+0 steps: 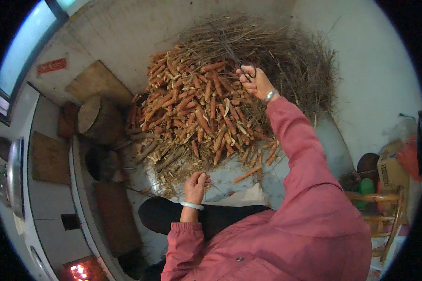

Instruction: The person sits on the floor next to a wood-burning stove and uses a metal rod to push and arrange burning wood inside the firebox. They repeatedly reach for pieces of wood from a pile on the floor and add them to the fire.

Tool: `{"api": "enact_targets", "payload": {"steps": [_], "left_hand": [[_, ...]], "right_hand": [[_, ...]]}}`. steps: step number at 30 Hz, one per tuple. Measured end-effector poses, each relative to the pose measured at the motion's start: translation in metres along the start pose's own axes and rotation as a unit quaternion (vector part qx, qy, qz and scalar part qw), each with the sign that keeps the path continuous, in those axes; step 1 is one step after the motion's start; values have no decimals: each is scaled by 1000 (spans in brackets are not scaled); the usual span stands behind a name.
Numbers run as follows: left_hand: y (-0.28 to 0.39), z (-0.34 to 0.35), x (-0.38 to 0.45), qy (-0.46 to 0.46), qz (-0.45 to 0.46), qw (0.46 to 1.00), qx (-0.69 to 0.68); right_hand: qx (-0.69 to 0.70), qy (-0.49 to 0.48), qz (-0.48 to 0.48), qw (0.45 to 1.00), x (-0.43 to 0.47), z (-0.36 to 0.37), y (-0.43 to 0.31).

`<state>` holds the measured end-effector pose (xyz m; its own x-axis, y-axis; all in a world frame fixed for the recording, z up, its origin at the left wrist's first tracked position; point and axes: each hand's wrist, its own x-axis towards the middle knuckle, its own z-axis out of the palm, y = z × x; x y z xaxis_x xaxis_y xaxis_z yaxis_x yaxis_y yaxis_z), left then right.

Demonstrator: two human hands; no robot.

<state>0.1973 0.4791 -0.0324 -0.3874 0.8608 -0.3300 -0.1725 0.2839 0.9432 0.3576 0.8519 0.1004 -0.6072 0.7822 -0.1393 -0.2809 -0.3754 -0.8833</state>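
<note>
My right hand (256, 81) is raised over the pile, with its fingers through the looped handle of dark metal fire tongs (233, 54). The tongs' shafts reach up across dry brushwood (239, 31), and their tips are hard to pick out among the twigs. Below them lies a large heap of corn cobs (193, 105), reddish-brown with pale ends. My left hand (196, 183) hovers above my dark-trousered knee, fingers curled with the thumb against them. Nothing shows in its grasp.
A fire glows in a stove opening (79, 272) at the lower left. Along the left stand a tiled stove (49, 207) and a round drum-like container (96, 116). To the right are a wooden chair (376, 217) and a cardboard box (390, 161). Loose cobs (246, 174) litter the floor.
</note>
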Motion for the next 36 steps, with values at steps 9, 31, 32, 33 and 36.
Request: {"api": "enact_targets", "payload": {"steps": [9, 31, 32, 33, 36], "left_hand": [[-3, -2, -1, -5, 5, 1000, -23], [2, 0, 0, -6, 29, 999, -17], [2, -1, 0, -6, 20, 1000, -22], [1, -1, 0, -4, 28, 999, -18], [-1, 0, 1, -3, 27, 999, -30]], "right_hand": [[-8, -46, 42, 998, -148, -28, -22], [-669, 156, 200, 698, -203, -102, 80], [-620, 155, 229, 734, -202, -105, 82], [-567, 154, 230, 776, -202, -108, 84], [-423, 142, 242, 861, -203, -112, 76]]}}
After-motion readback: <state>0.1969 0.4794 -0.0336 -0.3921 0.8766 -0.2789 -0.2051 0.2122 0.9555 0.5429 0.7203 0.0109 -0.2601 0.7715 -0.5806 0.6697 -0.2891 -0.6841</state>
